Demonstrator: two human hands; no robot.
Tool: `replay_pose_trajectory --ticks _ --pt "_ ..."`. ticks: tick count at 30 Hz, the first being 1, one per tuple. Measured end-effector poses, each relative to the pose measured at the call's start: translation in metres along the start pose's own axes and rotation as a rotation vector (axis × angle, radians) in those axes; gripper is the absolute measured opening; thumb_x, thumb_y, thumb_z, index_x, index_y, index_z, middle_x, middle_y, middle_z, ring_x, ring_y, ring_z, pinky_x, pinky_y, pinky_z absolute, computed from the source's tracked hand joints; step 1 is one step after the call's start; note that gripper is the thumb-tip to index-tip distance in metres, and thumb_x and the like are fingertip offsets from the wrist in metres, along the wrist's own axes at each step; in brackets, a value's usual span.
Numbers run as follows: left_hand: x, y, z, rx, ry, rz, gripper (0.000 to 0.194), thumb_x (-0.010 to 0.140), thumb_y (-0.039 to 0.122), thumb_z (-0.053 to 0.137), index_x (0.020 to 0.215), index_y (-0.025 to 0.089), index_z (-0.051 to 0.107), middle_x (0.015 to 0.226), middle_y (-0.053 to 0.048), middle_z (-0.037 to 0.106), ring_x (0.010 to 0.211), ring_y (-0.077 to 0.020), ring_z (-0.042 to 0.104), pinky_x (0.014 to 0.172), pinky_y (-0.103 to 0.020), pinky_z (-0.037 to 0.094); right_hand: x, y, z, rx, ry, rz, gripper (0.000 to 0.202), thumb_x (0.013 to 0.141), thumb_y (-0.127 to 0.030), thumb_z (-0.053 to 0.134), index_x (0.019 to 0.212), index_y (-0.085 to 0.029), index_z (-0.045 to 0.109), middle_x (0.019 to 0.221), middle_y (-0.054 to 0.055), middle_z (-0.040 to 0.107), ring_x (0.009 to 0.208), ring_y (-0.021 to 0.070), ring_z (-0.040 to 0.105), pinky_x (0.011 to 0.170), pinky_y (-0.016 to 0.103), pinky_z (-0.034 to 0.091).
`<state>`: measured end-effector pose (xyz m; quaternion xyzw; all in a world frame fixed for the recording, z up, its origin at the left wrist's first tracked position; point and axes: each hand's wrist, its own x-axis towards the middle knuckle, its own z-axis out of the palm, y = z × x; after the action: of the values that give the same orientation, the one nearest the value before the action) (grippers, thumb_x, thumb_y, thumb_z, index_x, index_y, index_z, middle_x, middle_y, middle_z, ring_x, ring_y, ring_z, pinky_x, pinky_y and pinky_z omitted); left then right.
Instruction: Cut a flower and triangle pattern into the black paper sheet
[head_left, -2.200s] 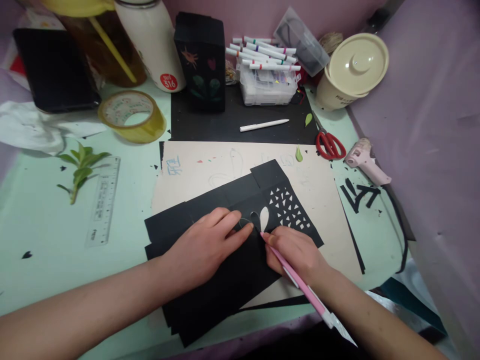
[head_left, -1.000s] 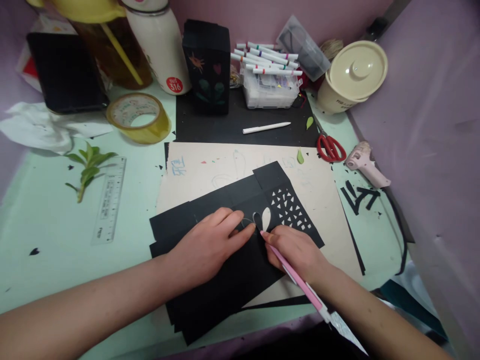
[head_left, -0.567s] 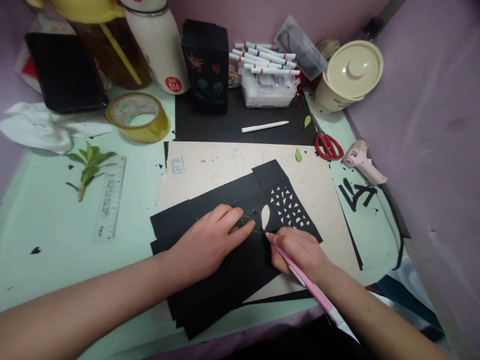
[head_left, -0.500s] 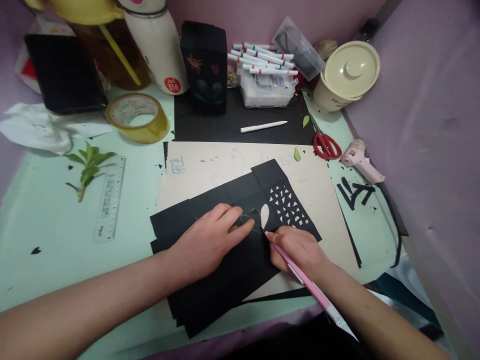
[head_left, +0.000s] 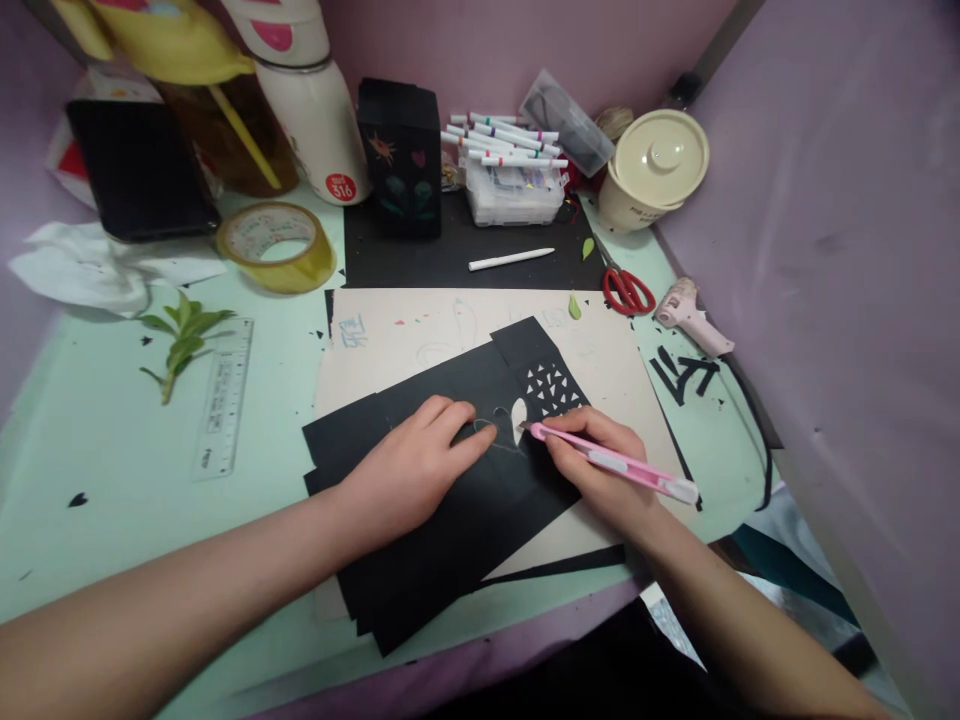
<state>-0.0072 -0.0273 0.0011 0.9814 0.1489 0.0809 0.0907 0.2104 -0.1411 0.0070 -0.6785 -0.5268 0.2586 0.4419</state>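
Note:
A sheet of black card (head_left: 442,560) with folded flaps lies at an angle over a pale board. My left hand (head_left: 420,465) rests flat on it, thumb and fingers apart, beside a faint outline of petal shapes. In my right hand (head_left: 607,475) is a pink craft knife (head_left: 634,468), its handle leaning to the right. The blade tip is at the edge of a white petal-shaped opening (head_left: 519,418) in the card. Many small triangular holes (head_left: 547,385) pierce the card beyond my right hand, which partly hides them.
Red-handled scissors (head_left: 628,292), a pink glue gun (head_left: 694,318) and black strips (head_left: 684,372) lie on the right. At the left are a clear ruler (head_left: 223,400), a leafy sprig (head_left: 184,345) and a tape roll (head_left: 277,248). Behind stand a white bottle (head_left: 311,125) and markers (head_left: 510,140).
My right hand has swung the knife from pointing down toward me to lying more sideways, its tip slightly higher on the petal opening. My left hand stays on the card. The camera view has shifted slightly.

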Motion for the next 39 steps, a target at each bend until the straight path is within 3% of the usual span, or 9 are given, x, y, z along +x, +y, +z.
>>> replay_pose_trajectory --ticks 6,17,24,29,33,39 --pt "-0.001 0.000 0.005 0.007 0.010 -0.013 0.040 0.095 0.008 0.039 0.130 0.014 0.055 0.119 -0.014 0.054 0.106 -0.0257 0.047 0.083 -0.036 0.054 0.008 -0.004 0.007 -0.009 0.017 0.003 0.009 0.085 -0.024 0.070 0.090 -0.020 0.075 0.084 0.004 0.076 0.072 0.0160 0.070 0.063 0.027 0.055" --pt "-0.001 0.000 0.006 -0.054 0.034 -0.045 0.036 0.099 0.014 0.038 0.130 0.016 0.056 0.117 -0.013 0.054 0.105 -0.0261 0.048 0.081 -0.037 0.053 0.008 -0.007 0.005 -0.015 -0.049 0.087 0.009 0.083 -0.026 0.071 0.087 -0.020 0.076 0.083 0.003 0.076 0.071 0.0156 0.069 0.061 0.025 0.053" --pt "0.015 -0.002 -0.018 -0.351 -0.105 -0.212 0.036 0.096 0.020 0.048 0.131 0.016 0.056 0.117 -0.010 0.056 0.109 -0.0239 0.052 0.096 -0.041 0.049 0.007 -0.006 0.005 -0.014 -0.047 0.079 0.009 0.082 -0.024 0.069 0.087 -0.020 0.076 0.081 0.003 0.076 0.070 0.0158 0.070 0.060 0.025 0.052" --pt "0.040 -0.007 -0.028 -0.346 -0.161 -0.275 0.029 0.091 0.032 0.059 0.117 0.017 0.061 0.105 -0.008 0.061 0.104 -0.0256 0.057 0.092 -0.041 0.048 0.005 -0.001 0.007 -0.026 -0.034 -0.001 0.009 0.082 -0.019 0.067 0.086 -0.021 0.074 0.080 0.002 0.075 0.069 0.0150 0.068 0.060 0.025 0.051" --pt "0.052 -0.003 -0.021 -0.349 -0.146 -0.308 0.020 0.091 0.035 0.061 0.102 0.019 0.066 0.100 -0.006 0.060 0.101 -0.0260 0.055 0.092 -0.044 0.045 0.003 0.002 0.007 -0.033 -0.043 -0.070 0.011 0.083 -0.016 0.065 0.087 -0.021 0.073 0.078 -0.001 0.073 0.066 0.0128 0.066 0.060 0.024 0.049" --pt "0.052 0.002 -0.013 -0.370 -0.140 -0.354 0.015 0.094 0.030 0.056 0.091 0.018 0.066 0.099 -0.005 0.057 0.100 -0.0253 0.049 0.092 -0.046 0.040 0.001 0.000 0.004 -0.068 -0.059 -0.131 0.013 0.080 -0.010 0.060 0.079 -0.020 0.069 0.070 -0.003 0.068 0.058 0.0103 0.060 0.056 0.022 0.044"
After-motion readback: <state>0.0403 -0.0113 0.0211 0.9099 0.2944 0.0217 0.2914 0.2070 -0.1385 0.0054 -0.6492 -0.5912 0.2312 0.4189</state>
